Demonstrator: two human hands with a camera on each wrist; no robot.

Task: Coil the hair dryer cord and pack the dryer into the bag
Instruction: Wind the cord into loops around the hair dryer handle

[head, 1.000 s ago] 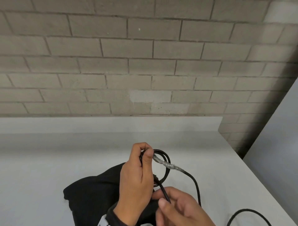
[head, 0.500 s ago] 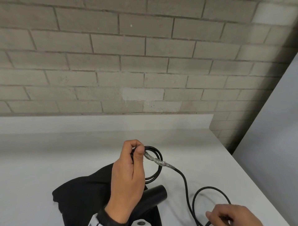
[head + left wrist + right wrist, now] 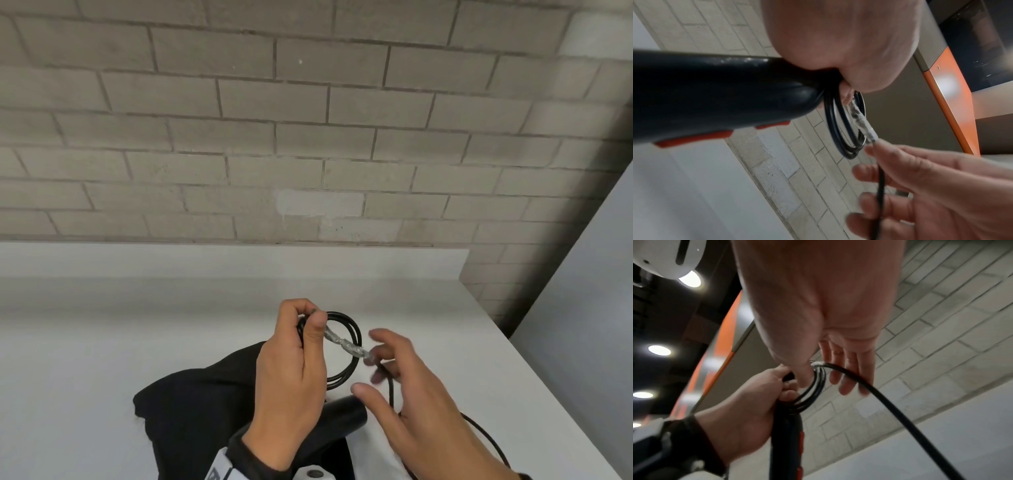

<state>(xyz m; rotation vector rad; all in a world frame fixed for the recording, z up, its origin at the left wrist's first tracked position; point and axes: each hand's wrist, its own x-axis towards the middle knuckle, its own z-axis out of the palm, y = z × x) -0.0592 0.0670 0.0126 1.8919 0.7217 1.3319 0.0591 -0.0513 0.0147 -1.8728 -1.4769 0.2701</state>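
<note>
My left hand [image 3: 310, 320] pinches a small coil of black cord [image 3: 358, 337] above the table. A grey taped stretch [image 3: 342, 342] of the cord crosses the coil. The left wrist view shows the same hand [image 3: 849, 91] holding the black dryer handle with red buttons [image 3: 715, 100] together with the coil [image 3: 840, 138]. The dryer's black barrel [image 3: 346, 416] pokes out below my left hand, over the black bag [image 3: 198, 418]. My right hand [image 3: 376, 370] hovers just right of the coil, fingers spread and fairly straight. The loose cord [image 3: 890, 404] runs across them.
The white table [image 3: 137, 325] ends against a low ledge and a grey brick wall [image 3: 308, 137]. Its right edge runs diagonally at the right, with a grey panel [image 3: 582, 325] beyond. The trailing cord [image 3: 391, 390] runs down toward the bottom right.
My right hand went to the lower right along the cord, then rose back beside the coil, bringing cord with it. My left hand has kept its hold on the coil.
</note>
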